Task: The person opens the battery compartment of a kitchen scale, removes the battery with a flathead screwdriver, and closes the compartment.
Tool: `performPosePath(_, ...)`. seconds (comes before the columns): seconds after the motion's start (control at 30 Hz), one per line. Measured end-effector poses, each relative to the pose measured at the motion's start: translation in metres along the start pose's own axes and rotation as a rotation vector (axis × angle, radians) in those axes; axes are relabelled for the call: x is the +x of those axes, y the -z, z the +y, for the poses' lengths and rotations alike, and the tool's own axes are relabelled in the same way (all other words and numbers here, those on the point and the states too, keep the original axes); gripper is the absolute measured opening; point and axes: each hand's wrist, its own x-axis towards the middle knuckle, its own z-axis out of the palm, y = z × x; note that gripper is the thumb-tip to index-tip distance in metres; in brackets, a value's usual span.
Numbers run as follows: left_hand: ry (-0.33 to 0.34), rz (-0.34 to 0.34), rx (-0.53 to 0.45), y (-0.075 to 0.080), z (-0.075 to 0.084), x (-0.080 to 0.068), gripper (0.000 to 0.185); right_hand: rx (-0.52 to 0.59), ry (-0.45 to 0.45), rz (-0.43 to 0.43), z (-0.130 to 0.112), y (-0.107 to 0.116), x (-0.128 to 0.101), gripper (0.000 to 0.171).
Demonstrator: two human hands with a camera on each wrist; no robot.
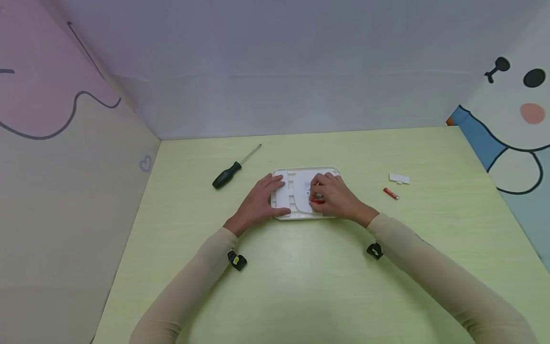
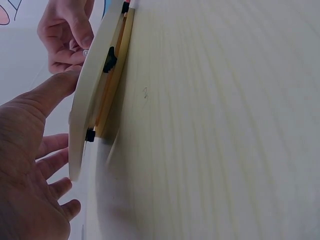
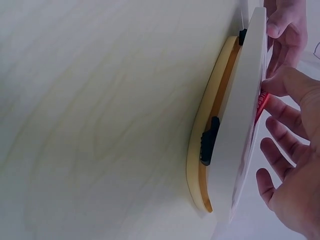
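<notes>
A flat white rounded-corner panel [image 1: 281,193] lies on the table with its moulded, ribbed side up; the wrist views show a yellow-orange rim [image 3: 215,95] and black clips [image 3: 210,141] beneath. My left hand [image 1: 262,198] rests at its left end, fingers and thumb spread over the surface. Over the panel's right half, my right hand [image 1: 333,196] pinches a red battery [image 1: 318,201] between thumb and fingertips, low against the surface. In the right wrist view the battery tilts at the panel's face, and the other fingers are loosely bent. My palm partly hides the panel's right end.
Right of the panel lie a small white cover [image 1: 399,178] with a tab and another red battery [image 1: 391,193]. A screwdriver [image 1: 227,175] with a dark green handle lies at the back left. Walls stand behind and beside the pale table [image 1: 292,286].
</notes>
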Motion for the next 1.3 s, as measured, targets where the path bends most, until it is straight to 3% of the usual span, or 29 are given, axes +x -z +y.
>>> performPosePath(0.6,0.017,-0.018,0.002,0.002,0.002,0.000,0.081,0.043,-0.066,0.049,0.011,0.012,-0.005,0.007)
performPosePath(0.93,0.025,-0.024,0.002,0.001,0.001,0.000,0.083,0.039,-0.171,0.067,0.040,0.031,-0.025,0.007)
performPosePath(1.3,0.034,-0.029,0.007,0.001,0.001,0.000,0.083,0.025,-0.313,0.118,0.082,0.051,-0.063,0.009)
